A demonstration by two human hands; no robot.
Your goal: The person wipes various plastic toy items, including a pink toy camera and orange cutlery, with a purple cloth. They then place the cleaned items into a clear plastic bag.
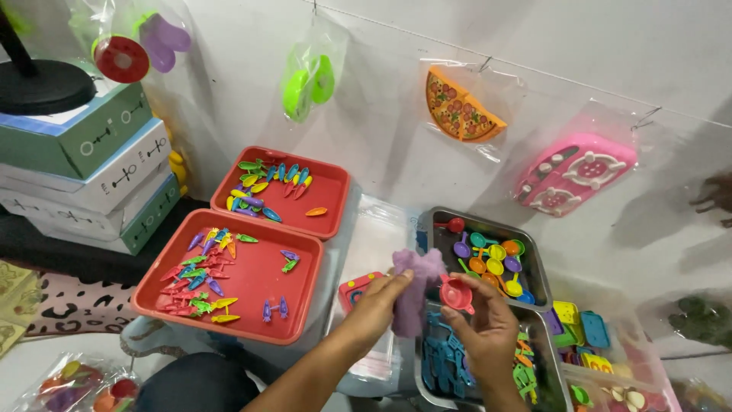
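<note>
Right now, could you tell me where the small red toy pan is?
In the head view, right of centre: the red toy pan is in the right hand, beside the purple toy glove held by the left hand.

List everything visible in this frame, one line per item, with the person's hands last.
Purple toy glove: one, held in the left hand, centre.
Pink toy pan: one, held in the right hand.
Red trays: two, left of centre, holding many small multicoloured pieces.
Metal tray: one, right of centre, with multicoloured toy pans and spoons.
Second metal tray: one, below the hands, with blue and green pieces.
Clear bags: a stack, between the trays.
Hanging bags: toy pizza, pink toy stove, green discs, on the wall.
Boxes: stacked, green and white, far left.
Left hand: gripping the glove.
Right hand: pinching the pan.
</note>
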